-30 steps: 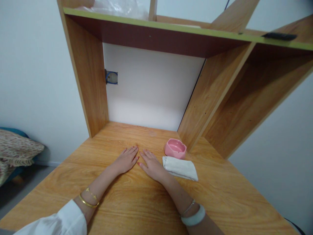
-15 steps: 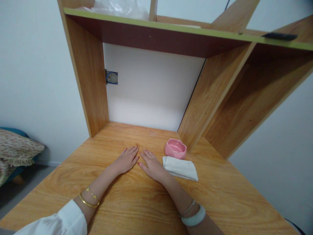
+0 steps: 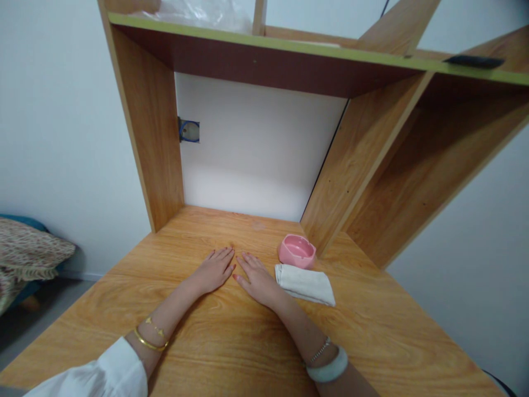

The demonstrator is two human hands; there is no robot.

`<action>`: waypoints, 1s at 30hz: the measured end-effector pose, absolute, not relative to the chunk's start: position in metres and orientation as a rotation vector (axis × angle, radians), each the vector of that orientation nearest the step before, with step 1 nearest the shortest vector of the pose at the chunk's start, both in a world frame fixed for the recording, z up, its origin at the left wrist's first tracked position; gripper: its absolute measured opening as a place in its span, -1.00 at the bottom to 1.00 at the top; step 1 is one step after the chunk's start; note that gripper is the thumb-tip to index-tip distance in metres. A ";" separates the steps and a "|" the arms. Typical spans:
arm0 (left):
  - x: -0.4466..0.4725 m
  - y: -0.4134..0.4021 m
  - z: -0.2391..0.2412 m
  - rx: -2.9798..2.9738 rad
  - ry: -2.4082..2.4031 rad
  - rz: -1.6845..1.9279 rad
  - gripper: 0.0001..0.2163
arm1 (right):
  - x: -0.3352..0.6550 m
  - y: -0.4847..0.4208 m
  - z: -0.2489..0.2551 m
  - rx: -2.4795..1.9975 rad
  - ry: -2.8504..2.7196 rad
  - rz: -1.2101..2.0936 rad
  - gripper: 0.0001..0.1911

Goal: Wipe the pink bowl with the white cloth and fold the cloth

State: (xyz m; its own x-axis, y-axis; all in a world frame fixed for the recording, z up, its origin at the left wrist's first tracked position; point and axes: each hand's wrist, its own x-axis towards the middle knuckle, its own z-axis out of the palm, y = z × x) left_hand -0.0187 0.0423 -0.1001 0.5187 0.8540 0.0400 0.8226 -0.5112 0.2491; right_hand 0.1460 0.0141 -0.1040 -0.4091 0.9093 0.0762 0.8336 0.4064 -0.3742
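My left hand [image 3: 214,270] lies flat and open on the wooden desk [image 3: 231,336], palm down, fingers stretched forward. My right hand [image 3: 258,278] rests flat and open beside it, the fingertips of both nearly touching. Neither hand holds anything. Just right of my right hand lies a folded white cloth [image 3: 306,284]. Behind the cloth stands a pink ashtray [image 3: 296,250], close to the desk's wooden upright panel.
Wooden side panels [image 3: 155,138] and a shelf [image 3: 264,47] frame the desk's back recess. A wall socket [image 3: 189,131] sits on the white back wall. A dark flat object [image 3: 475,60] lies on the upper shelf at right. A patterned cushion [image 3: 25,253] is at far left.
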 end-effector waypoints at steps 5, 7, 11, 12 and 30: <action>-0.019 0.043 -0.101 2.570 1.438 0.229 -0.48 | 0.146 0.014 -0.103 -1.526 -2.390 0.430 -0.41; -0.019 0.043 -0.102 2.573 1.431 0.237 -0.48 | 0.146 0.014 -0.103 -1.522 -2.386 0.438 -0.40; -0.020 0.044 -0.103 2.573 1.418 0.255 -0.47 | 0.146 0.014 -0.103 -1.525 -2.391 0.444 -0.40; -0.020 0.044 -0.103 2.572 1.417 0.260 -0.47 | 0.146 0.014 -0.103 -1.525 -2.391 0.443 -0.40; -0.019 0.043 -0.101 2.575 1.429 0.223 -0.48 | 0.146 0.014 -0.104 -1.522 -2.393 0.435 -0.41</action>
State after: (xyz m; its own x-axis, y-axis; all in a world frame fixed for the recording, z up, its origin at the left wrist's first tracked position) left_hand -0.0191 0.0427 -0.1006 0.5244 0.8506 0.0399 0.8223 -0.5180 0.2355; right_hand 0.1463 0.0143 -0.1035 -0.4108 0.9093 0.0667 0.8275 0.4025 -0.3914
